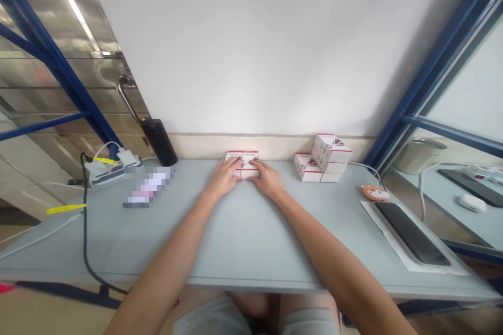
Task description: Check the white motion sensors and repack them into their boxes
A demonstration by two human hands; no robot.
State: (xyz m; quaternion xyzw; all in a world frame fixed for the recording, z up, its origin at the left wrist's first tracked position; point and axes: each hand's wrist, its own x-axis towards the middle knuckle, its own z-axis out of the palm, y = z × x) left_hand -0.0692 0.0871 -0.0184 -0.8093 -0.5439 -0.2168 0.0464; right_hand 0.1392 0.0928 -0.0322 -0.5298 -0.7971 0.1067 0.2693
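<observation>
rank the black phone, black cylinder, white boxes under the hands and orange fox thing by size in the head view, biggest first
1. Black phone, though nearer the camera.
2. Black cylinder and white boxes, too alike to rank.
3. Orange fox-shaped thing.

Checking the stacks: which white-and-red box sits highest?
The tilted box at the right, topping the others; the boxes under the left hand and right hand lie lower.

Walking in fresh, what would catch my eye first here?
First, the left hand and right hand, resting on small white-and-red boxes at the middle of the pale blue table. Next, a stack of similar boxes to their right, and a black phone on white paper at the front right.
</observation>
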